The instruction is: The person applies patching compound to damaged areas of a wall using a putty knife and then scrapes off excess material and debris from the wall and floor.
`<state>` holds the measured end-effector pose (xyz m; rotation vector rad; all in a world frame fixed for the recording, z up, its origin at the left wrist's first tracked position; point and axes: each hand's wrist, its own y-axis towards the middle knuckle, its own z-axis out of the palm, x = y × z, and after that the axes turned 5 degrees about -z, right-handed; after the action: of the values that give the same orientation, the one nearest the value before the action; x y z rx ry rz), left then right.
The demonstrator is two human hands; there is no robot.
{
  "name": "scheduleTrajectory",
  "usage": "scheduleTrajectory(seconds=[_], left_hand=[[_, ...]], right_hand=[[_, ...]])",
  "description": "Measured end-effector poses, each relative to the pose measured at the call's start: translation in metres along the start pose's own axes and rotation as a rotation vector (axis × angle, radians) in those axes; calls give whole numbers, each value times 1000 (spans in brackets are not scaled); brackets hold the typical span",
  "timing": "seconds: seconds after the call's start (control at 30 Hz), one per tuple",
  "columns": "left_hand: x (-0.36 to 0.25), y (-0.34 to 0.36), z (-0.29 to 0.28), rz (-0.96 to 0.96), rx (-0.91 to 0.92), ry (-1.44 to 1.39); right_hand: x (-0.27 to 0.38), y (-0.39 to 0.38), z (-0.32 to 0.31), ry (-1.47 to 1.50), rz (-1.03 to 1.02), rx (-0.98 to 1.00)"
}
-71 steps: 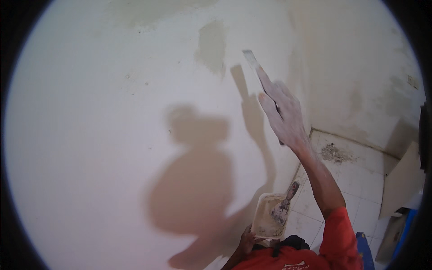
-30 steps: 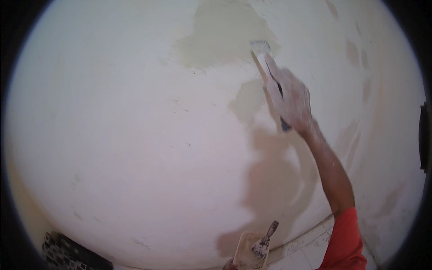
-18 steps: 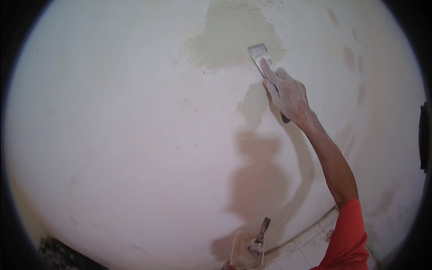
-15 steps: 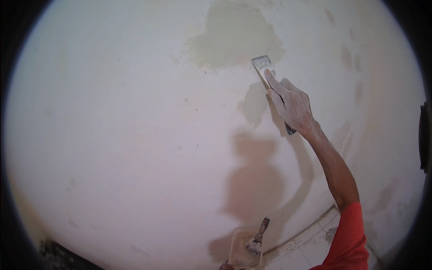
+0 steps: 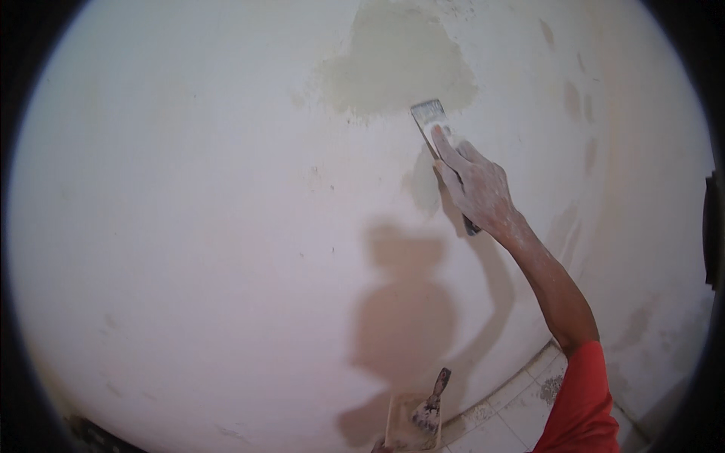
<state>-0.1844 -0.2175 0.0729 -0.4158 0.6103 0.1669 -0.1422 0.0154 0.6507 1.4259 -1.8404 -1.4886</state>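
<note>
My right hand point(image 5: 477, 187) is raised against a pale plastered wall point(image 5: 189, 226) and grips a flat putty knife point(image 5: 429, 119). Its blade lies on the wall at the lower right edge of a darker, damp filler patch point(image 5: 396, 64). At the bottom of the view a small rectangular board point(image 5: 404, 423) with filler on it carries a second putty knife point(image 5: 430, 404). My left hand is hidden below that board, only a sliver shows at the frame edge.
A tiled floor point(image 5: 521, 411) with a smear of filler shows at the lower right, where the wall meets an adjoining wall. Smaller darker spots point(image 5: 575, 98) mark the wall at the upper right. My shadow falls on the wall.
The right hand has drawn the putty knife down and slightly right, from inside the damp patch to its lower edge. The board below has barely shifted.
</note>
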Motion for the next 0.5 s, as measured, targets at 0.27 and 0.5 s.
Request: scheduleTrajectory(seconds=[0.27, 0.5], left_hand=[[1, -12, -17, 1, -21, 9], [3, -16, -12, 19, -48, 0]], right_hand=[[-3, 65, -13, -54, 12, -222], [13, 11, 7, 9, -26, -27]])
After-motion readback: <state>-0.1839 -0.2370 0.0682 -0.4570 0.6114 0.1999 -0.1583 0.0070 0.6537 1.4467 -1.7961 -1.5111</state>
